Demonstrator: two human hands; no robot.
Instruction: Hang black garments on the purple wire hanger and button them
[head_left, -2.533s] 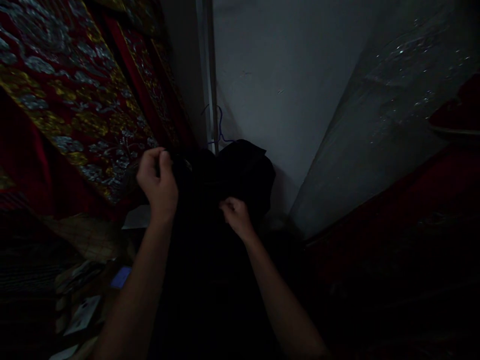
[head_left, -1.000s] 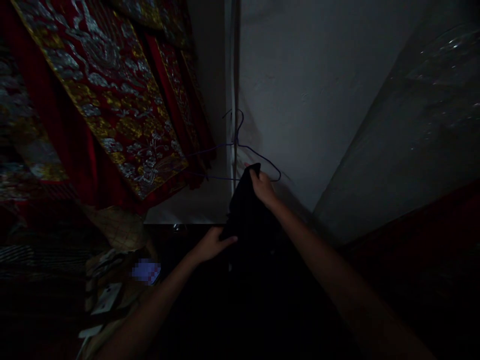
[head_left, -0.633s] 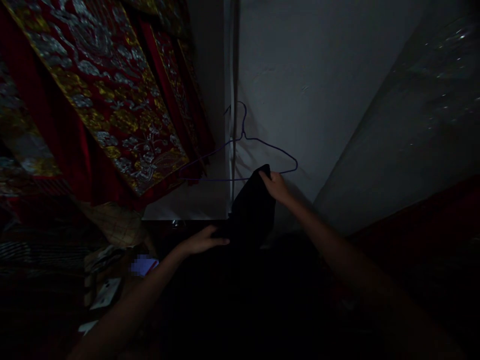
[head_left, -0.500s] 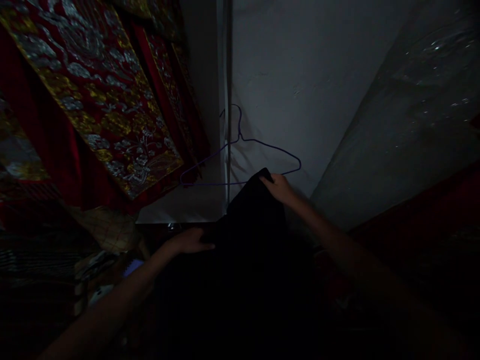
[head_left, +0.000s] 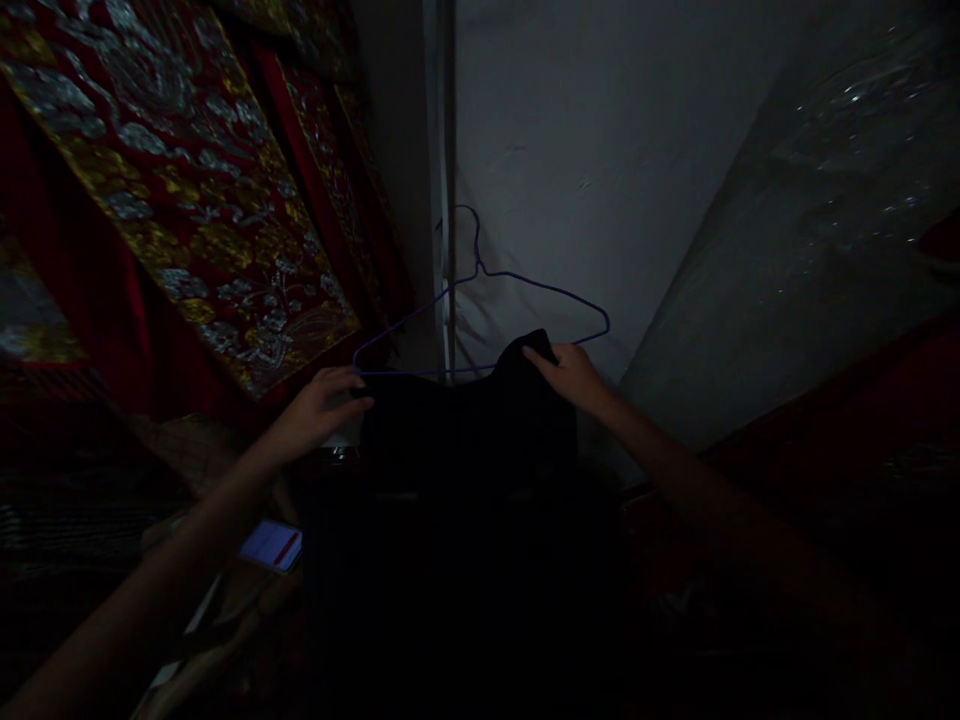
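A black garment (head_left: 465, 440) hangs spread between my two hands in very dim light. My left hand (head_left: 319, 405) grips its upper left corner and my right hand (head_left: 574, 375) pinches its upper right corner. Just behind the cloth's top edge hangs a thin purple wire hanger (head_left: 525, 285), hooked on a vertical pole (head_left: 447, 150) at the wall's corner. The garment's lower part fades into darkness.
Red hangings with gold and silver embroidery (head_left: 172, 190) fill the left side. A grey sparkly fabric (head_left: 795, 230) slopes down on the right over a red surface (head_left: 847, 400). A phone-like card (head_left: 271, 546) and papers lie at lower left. A pale wall (head_left: 585, 150) is behind.
My left hand has risen from the garment's lower fold to its upper left corner, spreading the cloth wide. The right hand keeps its corner by the hanger, which has swung face-on.
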